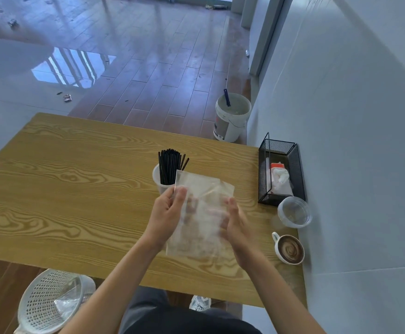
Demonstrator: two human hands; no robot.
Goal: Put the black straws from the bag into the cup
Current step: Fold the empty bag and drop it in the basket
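Note:
A bunch of black straws [170,166] stands upright in a clear plastic cup [157,180] near the middle of the wooden table [64,189]. Just in front of the cup, above the table, a clear plastic bag [204,189] is held between both hands; no straws show inside it. My left hand [167,213] grips the bag's left edge, thumb on the front. My right hand [235,222] holds the right side, its fingers partly seen blurred through the plastic.
A black mesh basket [295,165] with packets stands at the table's right edge by the wall. In front of it sit an empty clear cup [294,212] and a coffee mug [289,249]. A white perforated bin [49,302] is on the floor lower left, a paint bucket [231,116] beyond the table.

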